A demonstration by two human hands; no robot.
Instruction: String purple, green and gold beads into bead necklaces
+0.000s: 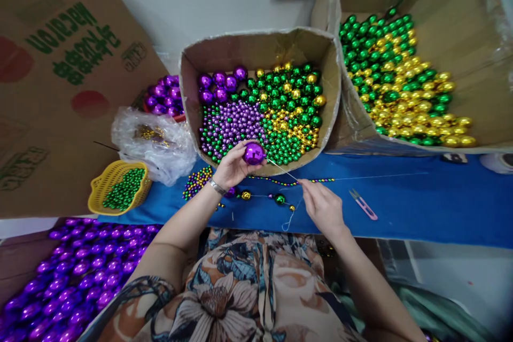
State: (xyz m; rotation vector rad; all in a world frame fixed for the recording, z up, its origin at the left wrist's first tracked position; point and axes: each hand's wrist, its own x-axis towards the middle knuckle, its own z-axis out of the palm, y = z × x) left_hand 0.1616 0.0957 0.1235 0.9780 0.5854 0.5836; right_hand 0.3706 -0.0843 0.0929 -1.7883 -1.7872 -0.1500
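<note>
A large shiny purple ball is held in the fingers of my left hand, above the front edge of the middle cardboard box. My right hand pinches a thin, pale needle-like tool that runs up to the ball's right side. Whether its tip is inside the ball, I cannot tell. Below my hands, a thread with spaced balls lies on the blue cloth, among them a gold ball and a green ball. A string of small multicoloured beads stretches behind it, partly hidden by my left hand.
The middle box holds purple, green and gold balls; a bigger box stands right. Pink thread snips lie on the blue cloth. At left are a yellow basket, a plastic bag and many purple balls.
</note>
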